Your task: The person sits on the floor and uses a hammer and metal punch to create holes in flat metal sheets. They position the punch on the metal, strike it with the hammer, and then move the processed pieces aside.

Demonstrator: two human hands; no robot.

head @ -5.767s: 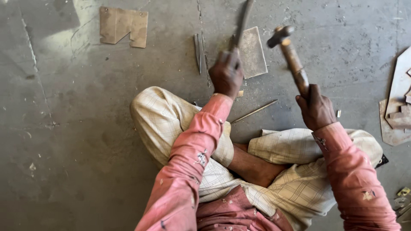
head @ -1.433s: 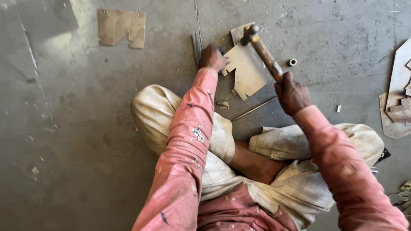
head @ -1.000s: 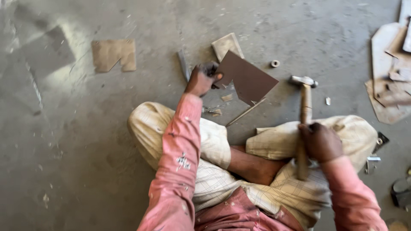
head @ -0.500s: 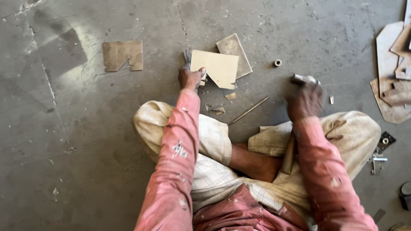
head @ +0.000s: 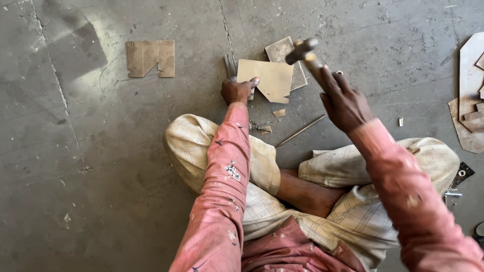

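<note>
- The left hand (head: 237,91), at upper centre, pinches the near edge of a tan metal plate (head: 268,78) lying flat on the concrete floor (head: 91,166).
- The right hand (head: 347,105) is closed around a hammer (head: 306,54) raised over the plate.
- A thin rod (head: 301,131) lies just below.
- A notched plate (head: 150,58) lies at upper left.

A notched flat metal plate (head: 150,58) lies alone on the grey concrete floor (head: 75,166), well left of the work. A thin rod (head: 301,131) lies slantwise near the crossed legs, with 2 small offcuts (head: 278,113) close by. Stacked cut sheets (head: 470,95) rest at the right edge, a small ring-shaped piece (head: 401,121) between.
</note>
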